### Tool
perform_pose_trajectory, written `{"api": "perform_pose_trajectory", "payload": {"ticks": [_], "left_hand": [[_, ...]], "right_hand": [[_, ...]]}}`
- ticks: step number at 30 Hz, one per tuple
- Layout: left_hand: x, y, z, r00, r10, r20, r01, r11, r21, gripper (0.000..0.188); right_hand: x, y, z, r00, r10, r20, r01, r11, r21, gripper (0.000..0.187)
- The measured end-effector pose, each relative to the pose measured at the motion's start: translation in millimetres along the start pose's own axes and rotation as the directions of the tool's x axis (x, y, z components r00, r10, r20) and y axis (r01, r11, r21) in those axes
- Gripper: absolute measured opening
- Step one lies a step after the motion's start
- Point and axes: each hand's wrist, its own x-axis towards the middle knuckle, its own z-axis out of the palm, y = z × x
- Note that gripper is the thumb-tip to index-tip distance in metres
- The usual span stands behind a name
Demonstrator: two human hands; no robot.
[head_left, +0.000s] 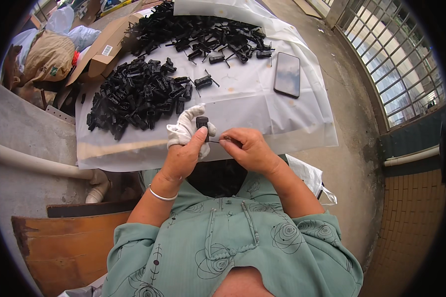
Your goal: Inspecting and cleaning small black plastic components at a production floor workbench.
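My left hand (184, 143), partly covered by a white glove with the thumb bare, is closed on a small black plastic part (202, 122). The part stands upright between thumb and gloved fingers, just past the table's near edge. Close on its right, my right hand (250, 148) is bare and pinches a thin dark rod (214, 142). The rod's tip reaches the side of the part; whether it enters it I cannot tell. What the curled right fingers cover is hidden. Beyond my left hand lies a heap of similar black parts (134, 94).
A second heap of black parts (198, 32), with thin rods sticking out, lies farther back on the white sheet (243, 111). A phone (287, 74) rests at the right. Left of the heaps are an open cardboard box (101, 52) and stuffed bags (47, 54).
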Motion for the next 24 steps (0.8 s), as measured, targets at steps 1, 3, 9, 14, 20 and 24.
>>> {"api": "perform_pose_trajectory", "payload": {"ticks": [1,3,9,14,20,24], "left_hand": [[0.6,-1.0,-1.1,1.000,0.000,-0.001,0.000,1.000,0.002,0.033],[1.4,-4.7,-4.5,0.999,-0.042,-0.010,0.042,0.999,-0.019,0.032],[2.2,-1.4,0.0,0.997,0.069,0.015,-0.070,0.946,0.315,0.036],[-4.9,1.3,7.3,0.999,0.010,0.035,-0.022,0.932,0.363,0.036],[-4.3,4.9,-0.1,0.996,-0.080,0.044,0.072,0.982,0.173,0.036],[-8.9,8.5,3.4,0.981,-0.102,0.163,0.058,0.965,0.256,0.034]], "right_hand": [[-0.1,-0.5,-1.8,1.000,-0.001,0.000,0.001,1.000,0.001,0.013],[1.3,-7.5,-7.1,0.998,-0.058,-0.026,0.058,0.998,-0.006,0.013],[2.7,-6.2,-14.1,0.969,-0.244,-0.046,0.233,0.958,-0.165,0.012],[3.3,-9.1,-10.8,0.971,-0.239,0.003,0.238,0.970,-0.056,0.010],[-0.3,-16.8,-14.9,0.987,-0.154,0.050,0.155,0.988,-0.026,0.007],[2.4,-12.4,-6.4,0.993,-0.100,-0.056,0.103,0.993,0.055,0.008]]}}
